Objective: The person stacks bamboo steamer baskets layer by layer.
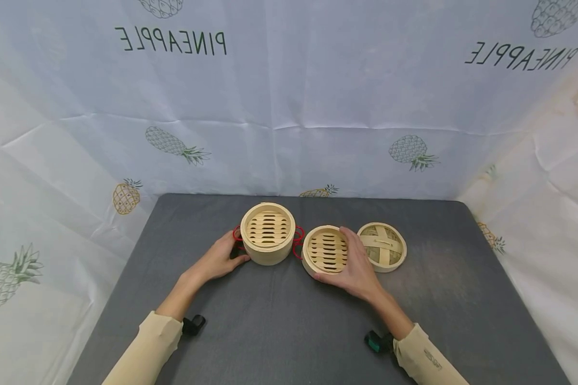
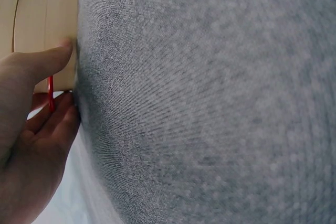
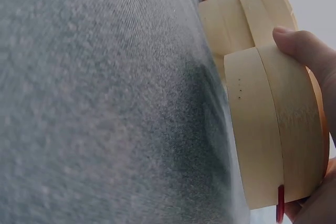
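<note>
So we're holding the taller steamer (image 1: 268, 235) in our left grip (image 1: 221, 258) and clasping the shorter steamer (image 1: 326, 250) in our right grip (image 1: 356, 267). The lid (image 1: 384, 246) is sitting just right of that.

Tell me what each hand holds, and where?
Right hand: right steamer, by its side wall. Left hand: left steamer, low on its side, near a red loop.

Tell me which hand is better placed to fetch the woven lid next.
Probably the right hand: it is beside the woven lid, though it holds one basket and would need freeing. The left hand holds the other basket, farther from the lid.
</note>
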`<state>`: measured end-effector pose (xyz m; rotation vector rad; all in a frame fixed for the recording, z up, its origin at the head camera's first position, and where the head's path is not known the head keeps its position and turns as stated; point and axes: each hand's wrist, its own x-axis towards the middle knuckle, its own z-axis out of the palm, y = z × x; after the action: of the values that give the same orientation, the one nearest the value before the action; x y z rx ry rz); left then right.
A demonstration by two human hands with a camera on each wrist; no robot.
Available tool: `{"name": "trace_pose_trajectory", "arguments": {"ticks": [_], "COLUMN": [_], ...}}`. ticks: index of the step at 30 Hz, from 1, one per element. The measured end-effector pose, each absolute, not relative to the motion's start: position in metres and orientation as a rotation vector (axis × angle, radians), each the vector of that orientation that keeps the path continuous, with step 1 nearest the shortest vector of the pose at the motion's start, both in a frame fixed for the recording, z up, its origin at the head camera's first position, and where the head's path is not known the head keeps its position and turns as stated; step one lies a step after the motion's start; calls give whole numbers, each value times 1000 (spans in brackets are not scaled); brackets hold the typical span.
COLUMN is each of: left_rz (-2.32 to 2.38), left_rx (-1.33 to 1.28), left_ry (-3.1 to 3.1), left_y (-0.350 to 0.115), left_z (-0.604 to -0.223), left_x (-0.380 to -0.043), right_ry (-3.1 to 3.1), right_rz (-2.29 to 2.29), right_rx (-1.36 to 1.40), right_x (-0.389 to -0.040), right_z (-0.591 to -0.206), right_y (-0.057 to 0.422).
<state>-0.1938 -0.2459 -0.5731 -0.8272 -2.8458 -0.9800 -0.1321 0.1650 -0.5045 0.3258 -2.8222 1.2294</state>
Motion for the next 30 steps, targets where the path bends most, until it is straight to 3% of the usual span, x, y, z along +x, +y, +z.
{"name": "trace_pose_trajectory", "arguments": {"ticks": [14, 21, 30], "left_rz": [-1073, -1010, -1006], "left_rx": [-847, -847, -855], "left_ry": [-2773, -2808, -2770], "left_y": [-233, -240, -241], "left_z": [-536, -559, -561], "left_x": [-180, -191, -190], "right_ry": [-2801, -2779, -2734], "right_rz": [1215, 1222, 1256], "right_rx": [365, 370, 417], "right_x": [-121, -115, -114], "right_z": [-487, -481, -472], "right_y": [165, 166, 165]}}
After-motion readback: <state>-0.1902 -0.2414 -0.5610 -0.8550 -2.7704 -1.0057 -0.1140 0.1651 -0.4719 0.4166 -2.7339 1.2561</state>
